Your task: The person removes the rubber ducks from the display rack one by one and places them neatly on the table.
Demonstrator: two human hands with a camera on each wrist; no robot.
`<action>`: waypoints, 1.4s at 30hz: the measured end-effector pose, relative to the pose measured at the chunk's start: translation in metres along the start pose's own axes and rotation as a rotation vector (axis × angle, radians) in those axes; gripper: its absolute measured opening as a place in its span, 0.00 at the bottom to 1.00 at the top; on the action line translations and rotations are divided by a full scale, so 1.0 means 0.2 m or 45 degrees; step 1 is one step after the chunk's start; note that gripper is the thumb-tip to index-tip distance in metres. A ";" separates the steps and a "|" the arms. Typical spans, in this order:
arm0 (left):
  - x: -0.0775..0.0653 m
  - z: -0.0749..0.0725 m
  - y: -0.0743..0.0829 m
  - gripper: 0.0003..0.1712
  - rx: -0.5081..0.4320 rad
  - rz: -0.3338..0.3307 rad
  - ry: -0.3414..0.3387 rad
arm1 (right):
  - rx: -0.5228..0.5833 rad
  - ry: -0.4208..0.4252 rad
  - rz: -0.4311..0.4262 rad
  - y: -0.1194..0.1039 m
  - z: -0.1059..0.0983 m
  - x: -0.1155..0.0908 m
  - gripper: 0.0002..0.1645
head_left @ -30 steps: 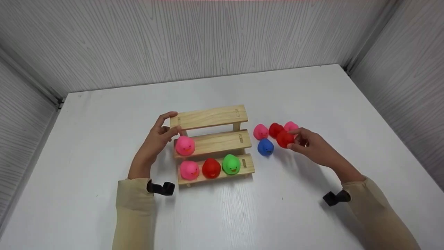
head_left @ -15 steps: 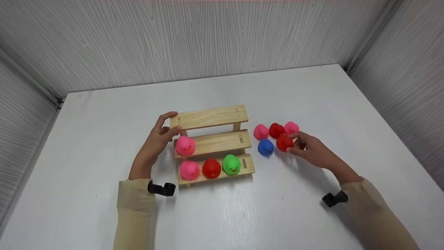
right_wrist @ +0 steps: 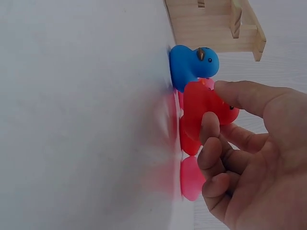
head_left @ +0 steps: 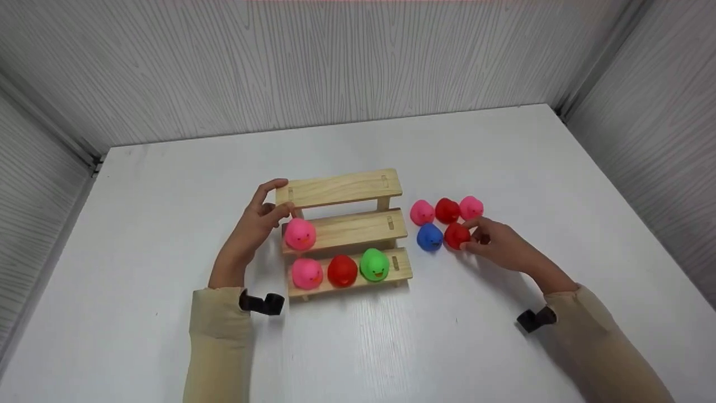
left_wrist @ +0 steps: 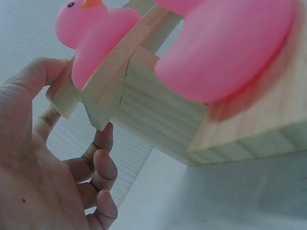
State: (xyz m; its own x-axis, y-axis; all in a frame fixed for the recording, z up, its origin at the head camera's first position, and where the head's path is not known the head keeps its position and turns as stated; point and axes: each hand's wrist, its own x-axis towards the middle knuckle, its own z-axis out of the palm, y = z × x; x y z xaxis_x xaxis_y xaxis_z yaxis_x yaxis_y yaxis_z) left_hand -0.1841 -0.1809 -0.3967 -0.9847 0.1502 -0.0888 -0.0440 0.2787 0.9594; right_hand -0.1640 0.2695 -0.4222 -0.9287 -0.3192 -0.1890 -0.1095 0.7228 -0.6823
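L hand (head_left: 246, 230): pinching L end of top tier.
Three-tier pale-wood rack (head_left: 347, 189): pink toy duck (head_left: 300, 235) mid-tier L; btm, 2nd pink duck (head_left: 307, 273), red toy duck (head_left: 342, 271), green toy duck (head_left: 375, 265).
White tbl (head_left: 358, 347): 3rd pink duck (head_left: 422, 212), blue toy duck (head_left: 429, 237) nearer, far red duck (head_left: 447, 210), 4th pink duck (head_left: 471, 207).
Held red duck (head_left: 456, 237): just R of blue one; tbl contact unclear.
R hand (head_left: 503, 246): thumb + index narrow, pinching held duck.
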 end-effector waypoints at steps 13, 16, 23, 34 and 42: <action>0.00 0.01 0.01 0.31 -0.018 0.001 0.002 | -0.016 -0.006 0.029 0.01 0.01 0.02 0.23; 0.01 0.01 0.01 0.31 -0.016 0.004 0.002 | -0.017 0.000 0.048 0.01 0.01 0.02 0.24; 0.01 0.01 0.00 0.31 -0.013 0.014 0.004 | -0.014 0.001 0.043 0.01 0.01 0.01 0.26; 0.00 0.02 0.00 0.32 0.007 0.003 0.021 | -0.016 0.046 -0.021 -0.04 -0.01 -0.02 0.26; 0.00 0.01 -0.01 0.32 -0.005 -0.008 0.022 | -0.010 0.071 -0.040 -0.09 -0.05 -0.04 0.28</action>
State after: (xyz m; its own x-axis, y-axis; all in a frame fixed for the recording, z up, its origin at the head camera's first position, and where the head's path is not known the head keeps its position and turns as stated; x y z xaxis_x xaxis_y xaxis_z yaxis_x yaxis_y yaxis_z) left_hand -0.1845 -0.1790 -0.3991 -0.9872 0.1318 -0.0901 -0.0507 0.2760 0.9598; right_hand -0.1591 0.2646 -0.4004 -0.9431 -0.3070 -0.1276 -0.1415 0.7180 -0.6815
